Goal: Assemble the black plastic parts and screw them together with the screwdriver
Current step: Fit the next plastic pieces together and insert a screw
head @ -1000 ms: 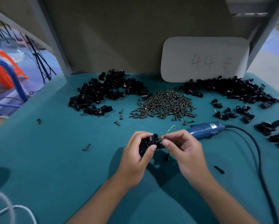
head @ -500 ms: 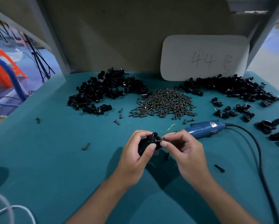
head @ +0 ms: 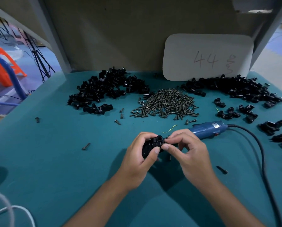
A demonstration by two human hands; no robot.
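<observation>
L hand (head: 137, 158) gripped the mated black plastic parts (head: 151, 145) | R hand (head: 188, 150) pinched small dark screw at their right side | seat it straight first | blue corded electric screwdriver (head: 208, 129) lay just beyond R hand

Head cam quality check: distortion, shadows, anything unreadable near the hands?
Head view: wide-angle bowing at the frame edges; soft shadows on the table under both hands; the black part in the left hand shows little detail; whatever the right hand pinches is unreadable.
</observation>
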